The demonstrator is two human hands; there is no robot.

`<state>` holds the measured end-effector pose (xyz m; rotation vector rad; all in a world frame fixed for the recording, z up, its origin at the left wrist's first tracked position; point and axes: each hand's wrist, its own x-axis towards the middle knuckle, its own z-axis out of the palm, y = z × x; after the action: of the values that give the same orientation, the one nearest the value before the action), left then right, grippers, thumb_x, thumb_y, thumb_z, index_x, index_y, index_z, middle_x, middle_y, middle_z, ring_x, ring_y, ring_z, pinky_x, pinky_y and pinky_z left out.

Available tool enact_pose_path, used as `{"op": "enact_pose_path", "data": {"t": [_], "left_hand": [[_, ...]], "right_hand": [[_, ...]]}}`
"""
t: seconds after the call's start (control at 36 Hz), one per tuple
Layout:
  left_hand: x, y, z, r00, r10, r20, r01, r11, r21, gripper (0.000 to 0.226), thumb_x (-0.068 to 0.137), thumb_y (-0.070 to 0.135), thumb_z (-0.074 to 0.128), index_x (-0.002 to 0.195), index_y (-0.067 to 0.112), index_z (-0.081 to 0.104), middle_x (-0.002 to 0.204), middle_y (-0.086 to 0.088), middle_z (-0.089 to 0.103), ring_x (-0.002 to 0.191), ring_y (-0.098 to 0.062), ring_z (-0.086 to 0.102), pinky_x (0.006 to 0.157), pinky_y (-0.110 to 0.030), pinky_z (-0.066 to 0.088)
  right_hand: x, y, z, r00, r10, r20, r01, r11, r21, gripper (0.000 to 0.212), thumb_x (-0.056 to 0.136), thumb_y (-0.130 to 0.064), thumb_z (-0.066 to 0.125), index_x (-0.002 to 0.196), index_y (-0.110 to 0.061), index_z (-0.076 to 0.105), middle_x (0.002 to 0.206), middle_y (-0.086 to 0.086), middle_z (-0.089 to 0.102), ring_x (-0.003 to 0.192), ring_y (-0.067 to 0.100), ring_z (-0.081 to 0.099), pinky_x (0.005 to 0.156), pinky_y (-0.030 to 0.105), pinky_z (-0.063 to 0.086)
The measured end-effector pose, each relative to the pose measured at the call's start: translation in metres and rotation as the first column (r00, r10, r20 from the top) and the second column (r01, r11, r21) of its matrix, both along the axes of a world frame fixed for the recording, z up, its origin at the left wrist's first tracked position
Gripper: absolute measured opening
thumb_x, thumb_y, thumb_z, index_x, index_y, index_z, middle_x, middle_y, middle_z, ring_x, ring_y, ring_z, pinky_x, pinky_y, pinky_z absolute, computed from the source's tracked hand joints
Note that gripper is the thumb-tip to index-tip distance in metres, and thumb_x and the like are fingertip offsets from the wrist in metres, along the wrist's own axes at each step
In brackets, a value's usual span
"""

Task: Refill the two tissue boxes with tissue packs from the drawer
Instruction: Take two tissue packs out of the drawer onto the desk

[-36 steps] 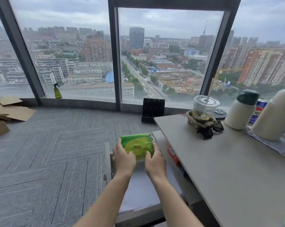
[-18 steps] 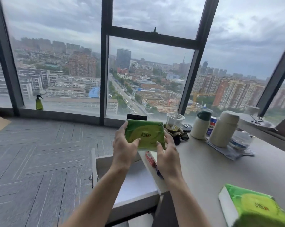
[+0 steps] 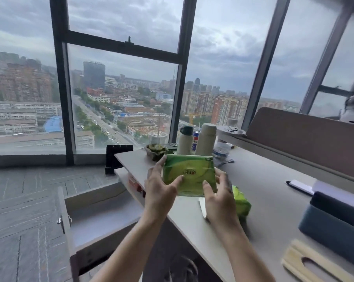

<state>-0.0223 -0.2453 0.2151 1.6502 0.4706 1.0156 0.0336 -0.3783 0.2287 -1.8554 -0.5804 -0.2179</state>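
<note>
both forearms extended forward over the grey desk [image 3: 263, 180], green plastic-wrapped tissue pack [image 3: 189, 174] gripped between left hand [image 3: 159, 190] and right hand [image 3: 218, 198], fingers curled on its edges

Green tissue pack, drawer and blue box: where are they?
Tissue pack [image 3: 189, 175], head view, middle of its front.
Drawer [image 3: 102, 218], head view, bare floor inside.
Blue box [image 3: 332, 231], head view, near side wall.
</note>
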Motion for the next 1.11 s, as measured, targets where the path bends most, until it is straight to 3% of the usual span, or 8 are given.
{"op": "enact_pose_path", "data": {"t": [0.11,0.25,0.47,0.69,0.81,0.89,1.0,1.11], "left_hand": [[0.001,-0.032,-0.008,0.999,-0.039,-0.033,0.04,0.998,0.052,0.075,0.071,0.036,0.077,0.138,0.037,0.045,0.119,0.011,0.048,0.119,-0.019,0.049,0.107,-0.044,0.041],[-0.001,-0.071,-0.021,0.987,-0.142,-0.077,0.146,0.988,0.048,0.077,0.069,0.04,0.078,0.138,0.037,0.045,0.108,0.024,0.043,0.117,-0.023,0.046,0.104,-0.044,0.044],[0.001,-0.113,-0.048,0.955,-0.219,-0.199,0.228,0.973,0.021,0.08,0.069,0.042,0.078,0.14,0.031,0.043,0.115,0.004,0.046,0.116,-0.026,0.047,0.103,-0.045,0.043],[0.008,-0.126,-0.062,0.914,-0.263,-0.311,0.268,0.963,-0.028,0.078,0.073,0.042,0.077,0.141,0.024,0.044,0.116,0.002,0.046,0.121,-0.025,0.048,0.108,-0.043,0.039],[0.012,-0.12,-0.063,0.908,-0.299,-0.293,0.294,0.954,-0.062,0.083,0.066,0.051,0.076,0.139,0.026,0.044,0.125,0.0,0.05,0.12,-0.024,0.052,0.104,-0.045,0.043],[0.013,-0.108,-0.065,0.916,-0.313,-0.25,0.301,0.95,-0.088,0.084,0.057,0.058,0.073,0.133,0.033,0.047,0.127,0.004,0.055,0.111,-0.025,0.059,0.096,-0.048,0.05],[0.002,-0.084,-0.059,0.939,-0.287,-0.188,0.275,0.958,-0.087,0.051,0.079,0.033,0.074,0.126,0.029,0.053,0.123,0.006,0.06,0.102,-0.021,0.06,0.093,-0.041,0.05],[-0.018,-0.05,-0.049,0.964,-0.246,-0.105,0.234,0.965,-0.115,0.029,0.086,0.025,0.069,0.114,0.03,0.062,0.112,0.01,0.065,0.097,-0.014,0.062,0.078,-0.027,0.047]], "right_hand": [[-0.008,-0.042,-0.008,0.997,-0.049,-0.056,0.048,0.999,-0.018,0.035,0.094,-0.02,0.052,0.129,-0.024,0.045,0.124,-0.002,0.05,0.121,0.02,0.047,0.095,0.03,0.037],[-0.017,-0.081,-0.021,0.986,-0.134,-0.097,0.132,0.991,-0.027,0.033,0.094,-0.024,0.052,0.126,-0.024,0.045,0.116,-0.003,0.048,0.116,0.019,0.046,0.103,0.038,0.038],[-0.019,-0.122,-0.051,0.955,-0.225,-0.191,0.219,0.974,-0.054,0.021,0.093,-0.023,0.054,0.11,-0.03,0.043,0.106,-0.004,0.044,0.109,0.019,0.046,0.098,0.036,0.038],[-0.015,-0.136,-0.068,0.921,-0.297,-0.252,0.267,0.953,-0.145,0.035,0.093,-0.029,0.055,0.127,-0.022,0.05,0.121,0.008,0.054,0.117,0.027,0.05,0.1,0.039,0.042],[-0.011,-0.135,-0.066,0.927,-0.328,-0.181,0.283,0.93,-0.235,0.042,0.093,-0.033,0.054,0.133,-0.02,0.048,0.132,0.01,0.053,0.123,0.027,0.044,0.105,0.04,0.037],[-0.013,-0.13,-0.058,0.922,-0.388,0.014,0.358,0.835,-0.418,0.05,0.093,-0.041,0.051,0.139,-0.026,0.04,0.14,0.001,0.048,0.129,0.025,0.037,0.105,0.04,0.03],[-0.021,-0.111,-0.041,0.934,-0.291,0.207,0.353,0.841,-0.41,0.047,0.092,-0.041,0.051,0.137,-0.03,0.041,0.135,-0.004,0.049,0.126,0.019,0.038,0.101,0.04,0.026],[-0.032,-0.076,-0.03,0.956,-0.09,0.279,0.189,0.917,-0.352,0.03,0.092,-0.033,0.054,0.121,-0.033,0.056,0.122,-0.012,0.062,0.117,0.013,0.051,0.098,0.033,0.024]]}}
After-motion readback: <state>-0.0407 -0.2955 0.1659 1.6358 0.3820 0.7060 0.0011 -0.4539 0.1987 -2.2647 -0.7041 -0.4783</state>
